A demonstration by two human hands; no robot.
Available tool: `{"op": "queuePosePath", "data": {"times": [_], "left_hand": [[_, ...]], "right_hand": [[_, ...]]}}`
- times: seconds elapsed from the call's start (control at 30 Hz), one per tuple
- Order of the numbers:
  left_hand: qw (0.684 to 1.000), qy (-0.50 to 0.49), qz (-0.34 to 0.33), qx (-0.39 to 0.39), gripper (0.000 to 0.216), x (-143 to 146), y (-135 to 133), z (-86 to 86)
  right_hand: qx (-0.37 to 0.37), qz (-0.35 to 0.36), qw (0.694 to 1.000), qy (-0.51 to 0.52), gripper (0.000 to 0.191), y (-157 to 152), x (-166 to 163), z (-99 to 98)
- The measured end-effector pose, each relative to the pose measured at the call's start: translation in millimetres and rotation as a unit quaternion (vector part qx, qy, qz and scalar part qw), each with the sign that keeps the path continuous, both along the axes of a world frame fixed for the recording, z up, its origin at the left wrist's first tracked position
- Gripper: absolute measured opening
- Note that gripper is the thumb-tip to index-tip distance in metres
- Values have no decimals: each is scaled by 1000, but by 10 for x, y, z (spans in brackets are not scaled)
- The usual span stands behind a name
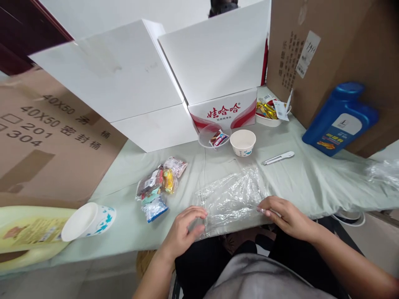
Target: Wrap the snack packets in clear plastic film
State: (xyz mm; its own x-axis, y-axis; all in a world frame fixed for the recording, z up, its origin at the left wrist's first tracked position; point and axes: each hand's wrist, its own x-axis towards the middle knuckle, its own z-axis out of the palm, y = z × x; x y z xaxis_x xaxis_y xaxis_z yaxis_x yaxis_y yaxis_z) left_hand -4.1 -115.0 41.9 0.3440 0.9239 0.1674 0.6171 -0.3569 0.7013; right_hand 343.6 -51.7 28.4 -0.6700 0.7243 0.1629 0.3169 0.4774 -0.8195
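A crinkled clear plastic bag (232, 195) lies flat on the pale green cloth near the table's front edge. My left hand (183, 230) pinches the bag's near left corner with fingers curled. At the bag's near right edge my right hand (285, 216) has its fingers closed on the plastic. Left of the bag sits a small heap of wrapped snacks (158, 185).
A paper cup (89, 220) lies on its side at the left by a yellow bottle (29, 236). Behind stand a paper bowl (243, 142), a clear cup with a snack (215, 137), a white pen-like tool (278, 158), a blue jug (341, 118), white and brown cartons.
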Motion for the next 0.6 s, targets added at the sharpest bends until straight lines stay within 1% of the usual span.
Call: {"op": "queuePosePath", "data": {"times": [0.07, 0.1, 0.17, 0.2, 0.27, 0.33, 0.4, 0.43, 0.47, 0.5, 0.53, 0.57, 0.6], "left_hand": [[1000, -5, 5, 3, 23, 102, 142, -13], [1000, 16, 3, -2, 25, 155, 225, -41], [996, 92, 4, -15, 24, 228, 397, -127], [990, 138, 18, -20, 27, 236, 481, -178], [973, 214, 75, -31, 43, 181, 623, -272], [956, 244, 164, -17, 50, 53, 706, -327], [942, 221, 251, 39, 44, -89, 705, -323], [937, 193, 282, 69, 38, -145, 668, -298], [941, 153, 290, 87, 33, -184, 606, -261], [954, 106, 269, 82, 29, -205, 523, -217], [972, 56, 223, 56, 29, -208, 424, -172], [989, 10, 150, 5, 31, -198, 316, -132], [996, -22, 68, -53, 36, -181, 206, -103]], "right_hand": [[-45, -39, 997, 45, 30, 63, -107, -31], [-78, -56, 993, 64, 33, 102, -169, -68], [-144, -81, 984, 67, 36, 180, -285, -170], [-167, -88, 981, 53, 35, 214, -327, -225], [-186, -96, 978, 10, 30, 260, -371, -320], [-187, -96, 978, -8, 25, 274, -368, -378], [-198, -100, 975, 6, 24, 269, -349, -400], [-206, -102, 973, 17, 24, 263, -343, -403], [-214, -105, 971, 30, 25, 257, -341, -404], [-223, -110, 968, 43, 25, 253, -343, -404], [-232, -113, 965, 57, 26, 249, -350, -403], [-240, -119, 961, 69, 27, 247, -357, -402], [-248, -127, 957, 81, 28, 245, -364, -399]]}}
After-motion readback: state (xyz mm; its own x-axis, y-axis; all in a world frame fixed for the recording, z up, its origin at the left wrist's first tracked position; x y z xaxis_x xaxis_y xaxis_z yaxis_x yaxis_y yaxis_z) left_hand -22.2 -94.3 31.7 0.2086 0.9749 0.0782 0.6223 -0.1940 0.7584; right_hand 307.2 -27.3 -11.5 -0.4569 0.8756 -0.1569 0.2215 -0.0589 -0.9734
